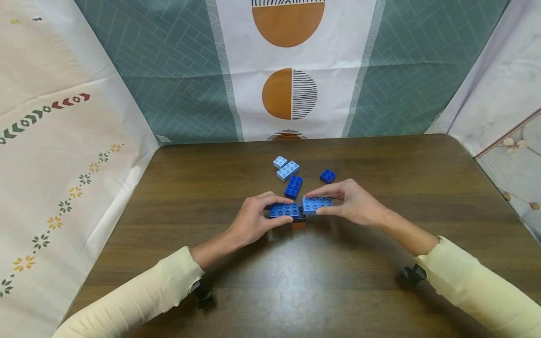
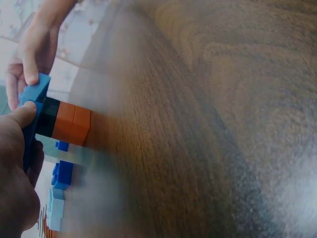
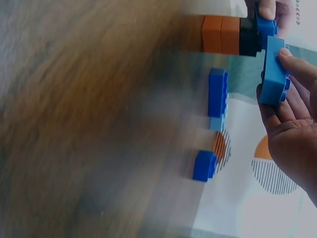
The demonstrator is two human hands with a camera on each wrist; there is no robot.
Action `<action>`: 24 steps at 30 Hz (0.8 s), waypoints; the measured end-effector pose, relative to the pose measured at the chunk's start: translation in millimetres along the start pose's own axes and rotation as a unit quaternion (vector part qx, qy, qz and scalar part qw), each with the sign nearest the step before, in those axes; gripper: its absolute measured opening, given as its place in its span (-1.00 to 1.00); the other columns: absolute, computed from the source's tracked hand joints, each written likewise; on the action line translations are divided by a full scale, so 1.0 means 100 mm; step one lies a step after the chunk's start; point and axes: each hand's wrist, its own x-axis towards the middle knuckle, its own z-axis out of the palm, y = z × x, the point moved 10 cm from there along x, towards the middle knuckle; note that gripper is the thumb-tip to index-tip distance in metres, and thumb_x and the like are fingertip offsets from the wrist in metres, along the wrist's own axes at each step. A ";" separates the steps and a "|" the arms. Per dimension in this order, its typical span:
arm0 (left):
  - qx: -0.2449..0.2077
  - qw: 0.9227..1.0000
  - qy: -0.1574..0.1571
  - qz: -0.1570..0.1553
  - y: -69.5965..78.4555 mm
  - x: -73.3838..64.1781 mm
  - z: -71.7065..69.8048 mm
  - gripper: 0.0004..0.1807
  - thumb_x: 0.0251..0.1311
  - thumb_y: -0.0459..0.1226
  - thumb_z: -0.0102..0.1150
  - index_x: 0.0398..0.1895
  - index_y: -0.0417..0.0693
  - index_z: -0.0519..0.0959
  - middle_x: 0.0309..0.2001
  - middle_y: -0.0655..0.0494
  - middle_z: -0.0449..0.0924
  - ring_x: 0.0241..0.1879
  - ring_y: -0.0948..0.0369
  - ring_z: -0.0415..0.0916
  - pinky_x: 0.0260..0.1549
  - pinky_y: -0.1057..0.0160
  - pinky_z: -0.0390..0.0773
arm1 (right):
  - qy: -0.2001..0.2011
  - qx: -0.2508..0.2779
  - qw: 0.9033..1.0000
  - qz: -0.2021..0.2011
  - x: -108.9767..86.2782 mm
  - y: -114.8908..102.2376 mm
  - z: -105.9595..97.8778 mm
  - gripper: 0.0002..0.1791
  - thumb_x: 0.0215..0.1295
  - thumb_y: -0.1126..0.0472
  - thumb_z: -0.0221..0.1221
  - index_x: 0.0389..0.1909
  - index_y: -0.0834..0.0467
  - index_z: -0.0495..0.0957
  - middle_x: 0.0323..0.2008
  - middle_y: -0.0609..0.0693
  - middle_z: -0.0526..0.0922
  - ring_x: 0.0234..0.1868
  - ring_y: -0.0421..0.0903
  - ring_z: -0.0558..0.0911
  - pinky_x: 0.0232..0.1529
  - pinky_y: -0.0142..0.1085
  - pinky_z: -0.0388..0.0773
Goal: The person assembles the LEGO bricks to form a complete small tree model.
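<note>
A small stack stands on the table, orange bricks (image 2: 72, 123) below and a black brick (image 3: 248, 37) on top. My left hand (image 1: 255, 217) pinches a dark blue brick (image 1: 284, 210) between thumb and fingers, at the left part of the stack's top. My right hand (image 1: 352, 204) pinches a lighter blue brick (image 1: 316, 204) by its long sides, its left end close over the black brick's right part. In the right wrist view, the lighter blue brick sits slightly tilted, its end right at the dark blue one.
Behind the stack lie a dark blue long brick (image 1: 293, 187), a light blue long brick (image 1: 288, 170), a small light blue brick (image 1: 280, 162) and, to the right, a small dark blue brick (image 1: 327, 176). A patterned cloth (image 1: 186, 70) hangs behind the table's far edge.
</note>
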 end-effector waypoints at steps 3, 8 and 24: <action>-0.002 1.000 0.002 0.004 0.01 0.00 0.00 -0.63 0.26 -0.17 0.56 0.12 0.04 0.78 -0.18 0.21 0.67 -0.27 0.25 0.54 -0.23 0.28 0.68 | -0.009 0.006 1.000 -0.005 0.00 -0.03 0.05 -0.56 0.35 0.31 0.45 0.24 0.16 0.71 0.15 0.09 0.76 0.05 -0.01 0.76 0.01 -0.20 0.70; -0.007 1.000 0.001 0.010 0.02 0.01 0.01 -0.63 0.27 -0.16 0.55 0.13 0.03 0.77 -0.20 0.23 0.66 -0.29 0.26 0.53 -0.23 0.28 0.67 | -0.011 0.008 1.000 0.001 0.01 -0.01 0.09 -0.57 0.36 0.30 0.44 0.23 0.18 0.71 0.14 0.11 0.76 0.00 -0.04 0.76 -0.06 -0.24 0.69; -0.001 1.000 0.009 0.012 0.03 0.00 -0.01 -0.64 0.28 -0.14 0.54 0.12 0.05 0.78 -0.20 0.24 0.66 -0.31 0.27 0.51 -0.32 0.31 0.62 | 0.042 -0.075 0.996 -0.016 0.08 -0.10 0.17 -0.60 0.26 0.19 0.52 0.11 0.13 0.79 -0.02 0.03 0.82 -0.63 -0.20 0.27 -0.57 -0.36 0.26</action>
